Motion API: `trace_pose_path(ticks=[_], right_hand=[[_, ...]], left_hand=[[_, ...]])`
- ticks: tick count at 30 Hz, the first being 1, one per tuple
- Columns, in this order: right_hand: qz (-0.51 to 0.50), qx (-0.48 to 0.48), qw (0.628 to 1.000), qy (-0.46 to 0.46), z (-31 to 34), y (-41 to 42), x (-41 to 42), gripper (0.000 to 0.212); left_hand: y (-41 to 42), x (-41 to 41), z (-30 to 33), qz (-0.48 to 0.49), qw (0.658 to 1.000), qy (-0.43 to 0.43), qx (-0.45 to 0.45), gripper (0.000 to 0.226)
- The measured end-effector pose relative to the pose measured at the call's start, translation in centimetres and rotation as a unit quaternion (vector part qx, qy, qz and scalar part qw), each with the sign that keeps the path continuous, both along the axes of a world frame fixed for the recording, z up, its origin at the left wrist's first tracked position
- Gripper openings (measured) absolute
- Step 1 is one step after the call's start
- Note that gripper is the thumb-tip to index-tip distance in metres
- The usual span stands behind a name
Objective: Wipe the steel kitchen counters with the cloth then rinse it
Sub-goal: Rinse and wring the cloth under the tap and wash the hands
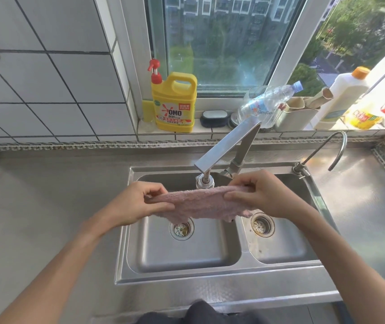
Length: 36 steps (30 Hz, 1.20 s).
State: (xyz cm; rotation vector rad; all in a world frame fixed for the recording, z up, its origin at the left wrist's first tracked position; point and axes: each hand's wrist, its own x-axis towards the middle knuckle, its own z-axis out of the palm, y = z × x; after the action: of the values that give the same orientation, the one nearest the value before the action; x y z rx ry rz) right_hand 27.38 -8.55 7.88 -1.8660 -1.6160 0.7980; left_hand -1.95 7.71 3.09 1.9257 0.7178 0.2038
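A pink terry cloth [202, 204] is stretched flat between both hands over the double steel sink [233, 274], just under the spout of the main faucet [227, 147]. My left hand [137, 202] pinches the cloth's left end and my right hand [260, 194] pinches its right end. The cloth's lower edge hangs over the left basin drain [181, 230]. I cannot tell whether water is running from the spout. Steel counter [46, 206] lies on both sides of the sink.
A thin curved second tap [327, 148] stands at the sink's back right. On the window sill are a yellow detergent jug [175, 104], a dark scrub brush [213, 116], a tilted clear plastic bottle [268, 104], a white bottle [343, 94] and a yellow bottle [367, 113]. The right basin drain [263, 224] is uncovered.
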Motion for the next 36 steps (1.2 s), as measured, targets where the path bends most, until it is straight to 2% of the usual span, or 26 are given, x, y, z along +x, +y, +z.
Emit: trace_pose_path(ticks=[3,6,10,13,17,21,25,27,28,29,32,34,36], right_hand=[[-0.025,-0.013,0.996,0.089,0.2,-0.7,1.5,0.033],[-0.046,0.001,0.980,0.196,0.6,-1.0,2.4,0.051],[-0.040,0.022,0.951,0.306,1.4,-1.0,3.5,0.036],[-0.085,0.051,0.932,0.349,2.1,-0.8,4.8,0.029],[-0.159,0.098,0.901,0.391,2.4,-0.2,6.8,0.030],[-0.241,0.075,0.902,0.351,0.8,0.7,8.0,0.039],[-0.302,0.045,0.917,0.257,-1.2,1.5,7.8,0.027],[-0.281,0.036,0.946,0.157,-1.8,1.6,7.7,0.021],[-0.258,0.031,0.958,0.117,-1.8,1.6,7.5,0.018],[-0.243,0.031,0.965,0.091,-1.7,1.8,7.3,0.021],[-0.241,0.069,0.966,0.065,-0.3,2.9,6.7,0.035],[-0.229,0.100,0.966,0.057,0.9,3.9,6.1,0.031],[-0.229,0.111,0.966,0.034,1.7,5.0,5.5,0.028]], left_hand=[[0.8,0.0,2.1,0.003,0.996,-0.031,-0.082,0.015],[2.3,0.4,4.6,-0.015,0.995,-0.044,-0.084,0.022],[4.9,2.4,8.4,-0.037,0.994,-0.055,-0.090,0.031],[6.5,5.3,10.7,-0.044,0.991,-0.066,-0.109,0.038],[8.5,10.3,12.4,-0.066,0.997,-0.012,-0.042,0.038],[9.8,14.4,11.8,-0.036,0.998,0.041,0.025,0.039],[9.5,17.2,9.1,0.035,0.993,0.055,0.102,0.036],[8.0,17.5,7.7,0.067,0.962,0.081,0.251,0.029],[6.9,17.3,7.2,0.088,0.936,0.076,0.333,0.022],[5.9,16.9,6.9,0.109,0.923,0.044,0.367,0.016],[2.8,15.5,6.9,0.113,0.941,-0.054,0.314,0.019],[0.9,14.6,6.9,0.079,0.939,-0.043,0.333,0.030],[-0.6,14.1,6.8,0.055,0.923,-0.001,0.382,0.042]])
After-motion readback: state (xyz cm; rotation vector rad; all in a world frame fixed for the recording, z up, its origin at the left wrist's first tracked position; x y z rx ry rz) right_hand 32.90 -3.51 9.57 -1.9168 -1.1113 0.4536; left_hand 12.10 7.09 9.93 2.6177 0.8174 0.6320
